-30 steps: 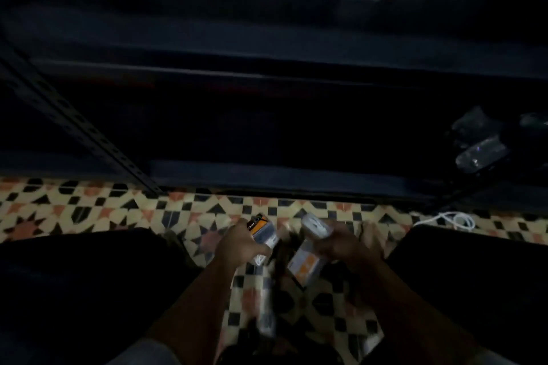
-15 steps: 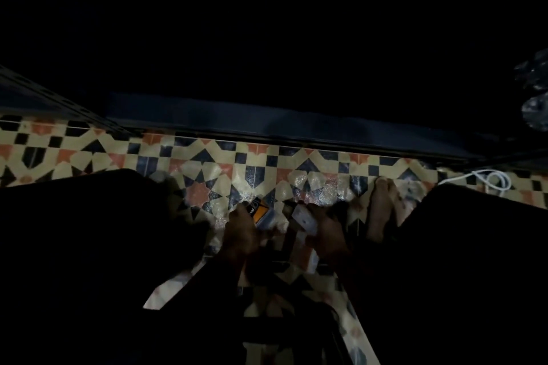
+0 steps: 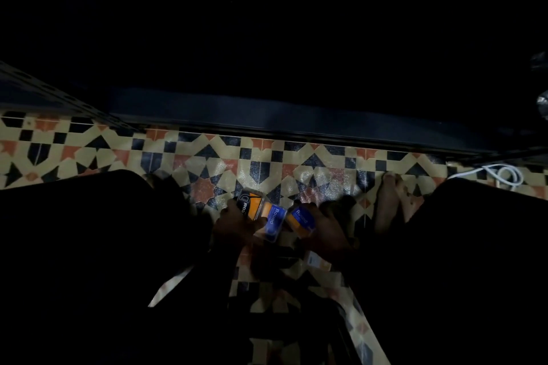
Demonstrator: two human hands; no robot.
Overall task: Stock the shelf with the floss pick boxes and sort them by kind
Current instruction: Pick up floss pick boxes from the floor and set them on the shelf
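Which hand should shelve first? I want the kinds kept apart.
Probably the right hand: it holds only one blue Round box, whereas the left hand holds a Charcoal box plus another Round box.

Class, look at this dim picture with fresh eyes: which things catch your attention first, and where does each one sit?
The brightest spot is the cluster of floss pick boxes low in the middle: a black-and-orange charcoal box and a blue Round box in the left hand, another Round box in the right hand. Behind them runs the patterned tile floor; a white cable lies far right.
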